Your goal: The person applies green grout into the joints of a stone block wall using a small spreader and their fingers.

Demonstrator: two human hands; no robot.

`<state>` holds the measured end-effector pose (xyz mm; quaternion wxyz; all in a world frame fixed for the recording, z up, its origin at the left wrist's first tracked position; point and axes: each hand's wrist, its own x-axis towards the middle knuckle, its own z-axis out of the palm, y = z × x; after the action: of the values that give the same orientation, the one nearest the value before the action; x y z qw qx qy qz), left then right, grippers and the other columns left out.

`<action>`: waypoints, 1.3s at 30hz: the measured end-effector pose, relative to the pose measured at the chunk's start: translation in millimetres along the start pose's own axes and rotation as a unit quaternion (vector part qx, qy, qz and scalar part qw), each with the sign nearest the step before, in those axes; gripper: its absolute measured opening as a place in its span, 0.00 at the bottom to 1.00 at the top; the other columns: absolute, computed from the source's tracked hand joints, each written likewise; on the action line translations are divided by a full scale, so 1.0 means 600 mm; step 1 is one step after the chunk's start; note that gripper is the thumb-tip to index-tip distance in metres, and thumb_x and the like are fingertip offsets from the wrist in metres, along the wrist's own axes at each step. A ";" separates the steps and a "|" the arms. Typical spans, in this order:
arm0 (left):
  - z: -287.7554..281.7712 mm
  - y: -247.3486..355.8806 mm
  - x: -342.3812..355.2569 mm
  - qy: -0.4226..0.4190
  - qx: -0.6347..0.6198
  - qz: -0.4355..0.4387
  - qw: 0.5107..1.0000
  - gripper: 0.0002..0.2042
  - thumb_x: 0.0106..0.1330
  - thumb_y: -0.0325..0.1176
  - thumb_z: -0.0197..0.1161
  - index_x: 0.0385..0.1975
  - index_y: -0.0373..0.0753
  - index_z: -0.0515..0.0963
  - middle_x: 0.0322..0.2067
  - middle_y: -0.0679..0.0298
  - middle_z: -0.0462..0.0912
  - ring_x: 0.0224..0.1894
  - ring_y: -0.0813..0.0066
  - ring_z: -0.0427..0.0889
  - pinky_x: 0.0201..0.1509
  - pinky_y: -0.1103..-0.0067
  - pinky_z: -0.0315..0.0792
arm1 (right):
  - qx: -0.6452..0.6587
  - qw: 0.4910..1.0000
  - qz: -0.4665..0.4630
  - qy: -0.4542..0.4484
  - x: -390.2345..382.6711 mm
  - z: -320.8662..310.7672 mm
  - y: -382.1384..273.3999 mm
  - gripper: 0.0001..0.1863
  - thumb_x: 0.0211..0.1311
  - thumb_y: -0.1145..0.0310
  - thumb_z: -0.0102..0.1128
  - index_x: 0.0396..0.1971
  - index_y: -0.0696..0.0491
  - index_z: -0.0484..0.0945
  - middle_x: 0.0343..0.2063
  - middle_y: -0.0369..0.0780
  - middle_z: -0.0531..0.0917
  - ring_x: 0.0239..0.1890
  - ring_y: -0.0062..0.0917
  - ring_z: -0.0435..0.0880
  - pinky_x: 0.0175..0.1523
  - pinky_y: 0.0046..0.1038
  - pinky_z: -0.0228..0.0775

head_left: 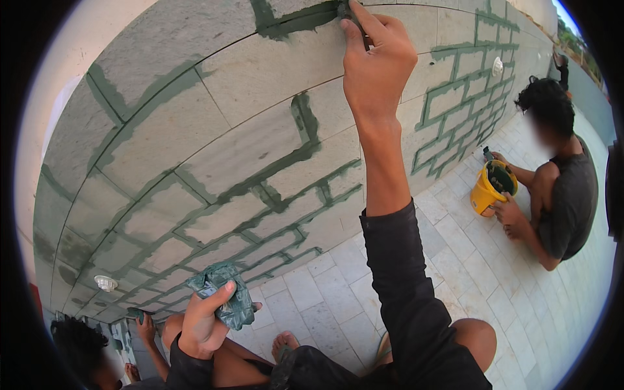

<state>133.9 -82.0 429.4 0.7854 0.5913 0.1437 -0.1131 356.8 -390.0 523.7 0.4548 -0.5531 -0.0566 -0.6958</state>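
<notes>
My right hand (382, 65) is raised to the block wall (266, 71), closed in a pinch on a small dark, grout-smeared tool (343, 9). Most of that tool is hidden by my fingers, so its exact kind is unclear. It touches the wall at the end of a wet green grout line (302, 23). Low in front of me, my left hand (205, 322) grips a crumpled plastic bag (227, 296) smeared with dark green grout. Green grout covers many joints across the wall, while some joints near my right wrist show as thin dark lines.
On the right a person (565, 188) crouches, holding a yellow bucket (484, 195) of dark green grout. Another person (81, 351) works at the lower left, a hand on the wall. White round fittings (106, 283) stick out of the wall. Pale tiles (325, 286) cover the floor.
</notes>
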 end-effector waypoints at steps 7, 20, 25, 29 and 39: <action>-0.001 0.000 0.005 -0.011 -0.006 -0.009 1.000 0.11 0.72 0.32 0.69 0.50 0.38 0.78 0.35 0.60 0.83 0.38 0.64 0.86 0.52 0.51 0.85 | -0.079 0.993 -0.058 -0.058 -0.017 -0.005 0.030 0.14 0.67 0.74 0.67 0.52 0.58 0.89 0.35 0.48 0.84 0.35 0.41 0.85 0.41 0.37 0.77; -0.002 0.003 0.001 -0.005 -0.023 -0.016 1.000 0.12 0.72 0.28 0.69 0.51 0.37 0.77 0.36 0.63 0.83 0.36 0.67 0.88 0.54 0.48 0.86 | -0.059 0.988 -0.052 -0.130 0.059 -0.016 0.007 0.13 0.65 0.78 0.62 0.47 0.60 0.89 0.29 0.55 0.81 0.33 0.48 0.82 0.41 0.44 0.74; -0.006 0.000 0.004 0.001 -0.001 -0.005 1.000 0.11 0.72 0.34 0.70 0.47 0.39 0.79 0.36 0.57 0.83 0.38 0.63 0.86 0.51 0.52 0.85 | -0.080 0.983 -0.092 -0.135 0.031 -0.033 0.006 0.12 0.65 0.79 0.61 0.46 0.62 0.88 0.29 0.55 0.81 0.34 0.48 0.83 0.43 0.43 0.75; -0.006 0.001 0.003 -0.010 -0.005 -0.006 1.000 0.10 0.72 0.34 0.69 0.47 0.39 0.79 0.35 0.57 0.83 0.38 0.63 0.86 0.50 0.52 0.85 | -0.045 0.987 -0.055 -0.142 0.042 -0.038 0.009 0.13 0.65 0.80 0.62 0.48 0.61 0.88 0.34 0.55 0.83 0.37 0.48 0.84 0.44 0.41 0.76; -0.008 0.004 0.001 -0.002 -0.031 -0.016 0.999 0.11 0.72 0.28 0.69 0.50 0.37 0.77 0.35 0.63 0.83 0.36 0.67 0.88 0.54 0.47 0.86 | -0.067 0.986 -0.086 -0.122 -0.018 -0.034 0.004 0.16 0.65 0.79 0.62 0.51 0.59 0.87 0.39 0.50 0.81 0.39 0.44 0.85 0.44 0.40 0.79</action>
<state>134.9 -77.0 430.3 0.8015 0.5645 0.1550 -0.1223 343.4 -397.3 506.0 0.3448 -0.6563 -0.1126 -0.6616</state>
